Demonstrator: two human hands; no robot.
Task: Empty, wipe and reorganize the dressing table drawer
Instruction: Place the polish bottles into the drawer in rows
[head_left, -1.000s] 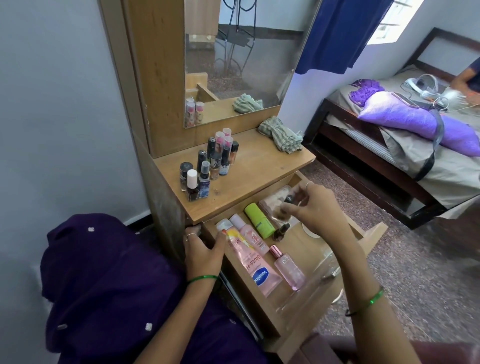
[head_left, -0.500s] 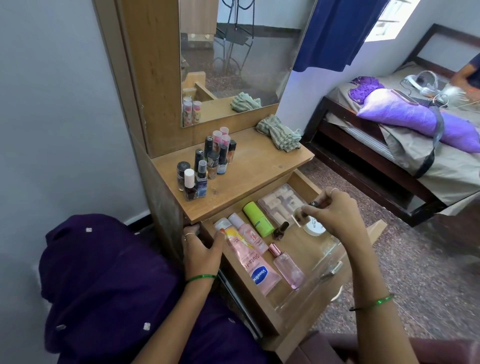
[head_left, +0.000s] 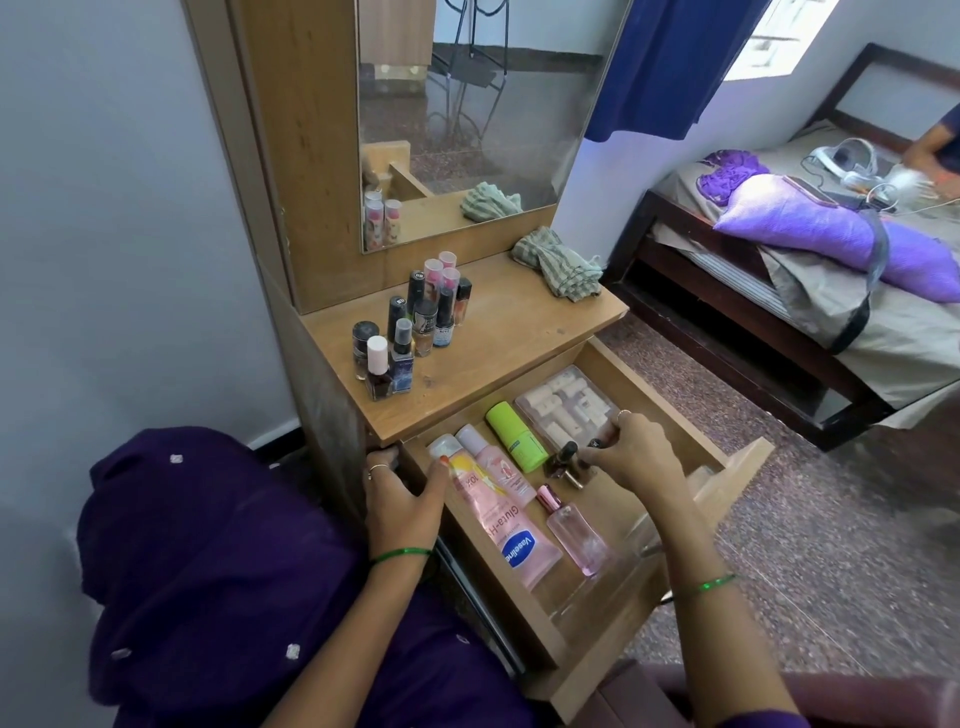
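- Right hand (head_left: 636, 457) is down inside the open drawer (head_left: 670, 400), fingers curled tight and pinching a small dark nail polish bottle (head_left: 592, 446) by its cap end.
- Just beside those fingertips, a second dark bottle (head_left: 563, 460) lies on the drawer floor, touching or nearly touching the held one; which, I cannot tell.
- Left hand (head_left: 402, 499) grips the drawer's near-left corner, thumb hooked over the edge, fingers wrapped on the outside.
- Under that thumb lie 2 pink tubes side by side: the Vaseline tube (head_left: 511, 540) and a slimmer pink tube (head_left: 493, 462), long axes running from the cabinet toward the drawer front, caps toward the cabinet.
- Between the 2 hands, a green tube (head_left: 514, 434) lies with the same heading.
- Nearer the wearer than the right hand, a pink perfume bottle (head_left: 574, 532) lies flat, cap pointing back toward the fingers.
- Just beyond the right knuckles sits a clear case (head_left: 563, 405) of pale pieces.
- Up on the tabletop (head_left: 509, 332), beyond the left hand, a cluster of nail polishes (head_left: 410, 327) stands upright; a striped cloth (head_left: 558, 262) lies crumpled farther back.
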